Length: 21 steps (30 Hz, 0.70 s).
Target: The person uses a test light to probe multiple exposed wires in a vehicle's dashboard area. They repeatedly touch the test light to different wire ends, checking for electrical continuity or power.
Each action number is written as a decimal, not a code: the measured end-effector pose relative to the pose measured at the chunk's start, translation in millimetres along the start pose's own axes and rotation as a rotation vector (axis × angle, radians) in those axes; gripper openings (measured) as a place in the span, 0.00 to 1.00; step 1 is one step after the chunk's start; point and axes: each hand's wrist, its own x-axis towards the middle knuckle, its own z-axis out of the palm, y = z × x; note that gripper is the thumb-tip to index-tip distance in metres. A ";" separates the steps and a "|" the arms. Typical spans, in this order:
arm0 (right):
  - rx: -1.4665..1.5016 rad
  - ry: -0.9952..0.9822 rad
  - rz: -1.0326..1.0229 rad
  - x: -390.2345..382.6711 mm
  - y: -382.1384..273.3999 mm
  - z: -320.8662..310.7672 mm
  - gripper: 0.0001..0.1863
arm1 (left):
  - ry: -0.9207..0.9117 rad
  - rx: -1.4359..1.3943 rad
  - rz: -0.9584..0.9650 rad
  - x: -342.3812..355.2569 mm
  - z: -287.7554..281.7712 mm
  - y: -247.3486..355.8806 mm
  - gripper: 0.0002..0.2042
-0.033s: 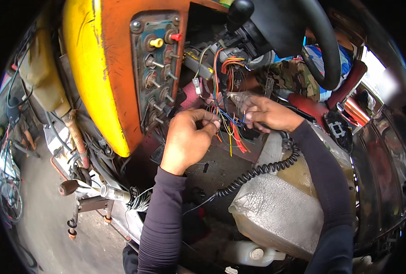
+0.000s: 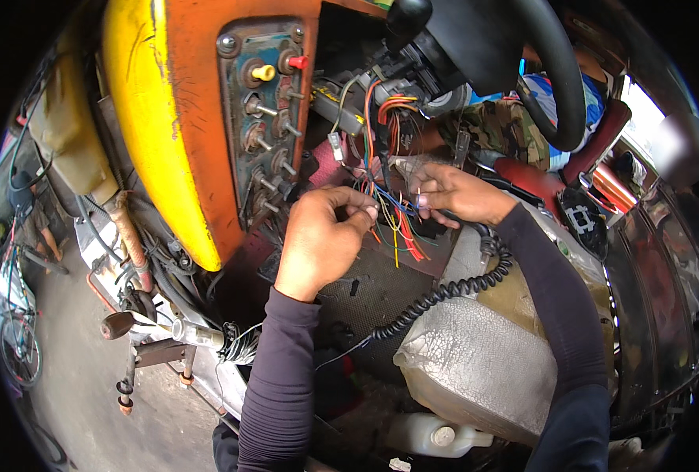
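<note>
A loose bundle of multicoloured electrical wires hangs below the steering column, with bare ends fanning out. My left hand is at the bundle's left side, thumb and forefinger pinched on a thin wire whose far part is hidden by the fingers. On the right side, my right hand pinches a blue wire between thumb and fingertips. Red, yellow and green wire ends dangle between the two hands. A white plug connector hangs on its own lead just above my left hand.
An orange and yellow panel with a toggle switch plate stands at the left. A black steering wheel is above right. Below my right forearm lie a coiled black cable and a silver-covered box. Beyond the wheel sits another person in camouflage trousers.
My right hand's fingertips have shifted slightly around the blue wire, less of which shows above them. My left hand keeps its pinch in nearly the same place.
</note>
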 end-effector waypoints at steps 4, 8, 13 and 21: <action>0.144 -0.028 -0.105 18.1 9.8 6.4 0.17 | -0.067 -0.005 -0.081 1.5 -1.5 -0.3 0.07; 0.119 -0.057 -0.073 20.0 2.6 6.4 0.15 | -0.071 0.011 -0.091 1.3 -4.1 -0.1 0.07; 0.087 -0.042 -0.048 20.9 -0.2 9.9 0.11 | -0.032 -0.068 -0.079 0.5 -1.4 0.9 0.08; 0.050 -0.045 -0.044 21.9 5.6 7.6 0.10 | -0.054 -0.007 -0.089 0.7 -5.2 2.1 0.07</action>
